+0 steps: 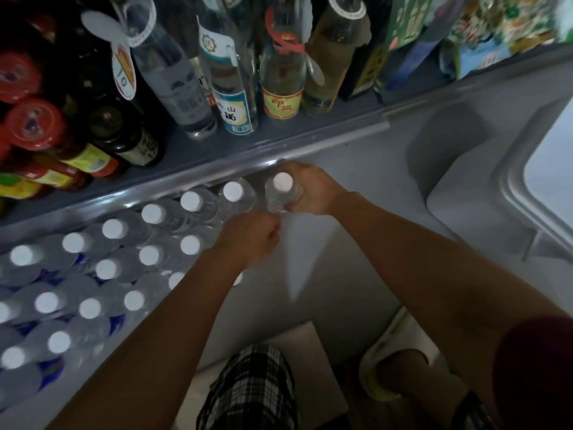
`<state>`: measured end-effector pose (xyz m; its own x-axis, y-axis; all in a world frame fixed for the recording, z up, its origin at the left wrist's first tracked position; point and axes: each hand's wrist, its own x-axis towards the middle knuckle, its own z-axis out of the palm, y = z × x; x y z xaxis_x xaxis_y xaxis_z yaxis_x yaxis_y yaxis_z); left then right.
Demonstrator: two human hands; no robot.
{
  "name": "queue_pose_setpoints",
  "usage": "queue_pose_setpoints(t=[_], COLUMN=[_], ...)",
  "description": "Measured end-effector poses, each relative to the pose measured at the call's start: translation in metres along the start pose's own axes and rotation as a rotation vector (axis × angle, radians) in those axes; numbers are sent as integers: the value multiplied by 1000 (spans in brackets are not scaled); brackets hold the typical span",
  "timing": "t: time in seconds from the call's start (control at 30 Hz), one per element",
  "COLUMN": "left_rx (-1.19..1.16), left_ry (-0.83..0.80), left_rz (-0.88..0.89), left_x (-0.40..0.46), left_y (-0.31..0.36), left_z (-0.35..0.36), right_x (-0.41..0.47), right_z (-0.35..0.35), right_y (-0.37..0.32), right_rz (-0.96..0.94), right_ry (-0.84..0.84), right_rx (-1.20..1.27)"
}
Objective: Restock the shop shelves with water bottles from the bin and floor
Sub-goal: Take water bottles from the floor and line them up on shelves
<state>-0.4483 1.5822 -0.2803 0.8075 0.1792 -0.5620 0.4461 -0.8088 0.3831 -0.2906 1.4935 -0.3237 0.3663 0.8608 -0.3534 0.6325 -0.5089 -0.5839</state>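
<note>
I see white caps [189, 201] on clear water bottles [173, 218] with blue labels, red lids [33, 123] on dark jars, a grey shelf [217, 156], black-and-white plaid shorts [248, 386], a maroon sleeve [536, 370].

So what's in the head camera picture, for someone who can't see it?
The right hand sets a water bottle at the end of the back row on the low shelf. The left hand is closed beside it. Glass bottles stand above.

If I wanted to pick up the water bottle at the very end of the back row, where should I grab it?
Probably from the right, around its shoulder just below the white cap, as the right hand does. That bottle stands upright, with another bottle on its left.
</note>
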Motion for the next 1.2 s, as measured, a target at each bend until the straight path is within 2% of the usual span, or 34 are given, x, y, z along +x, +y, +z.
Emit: queue_pose_setpoints(t=[0.27, 0.57, 0.9, 1.2], left_rx=[15, 53, 85, 96], left_ry=[57, 209, 401, 482], left_rz=[71, 200, 274, 280], left_x=[-25, -73, -110, -104], left_y=[27, 72, 113, 125], left_z=[-48, -153, -258, -299], right_x=[-57, -130, -174, -158], right_z=[-70, -179, -312, -412], right_y=[-11, -76, -161, -203], right_rz=[160, 153, -57, -232], right_ry=[98, 234, 408, 458], right_rx=[161, 312, 335, 282])
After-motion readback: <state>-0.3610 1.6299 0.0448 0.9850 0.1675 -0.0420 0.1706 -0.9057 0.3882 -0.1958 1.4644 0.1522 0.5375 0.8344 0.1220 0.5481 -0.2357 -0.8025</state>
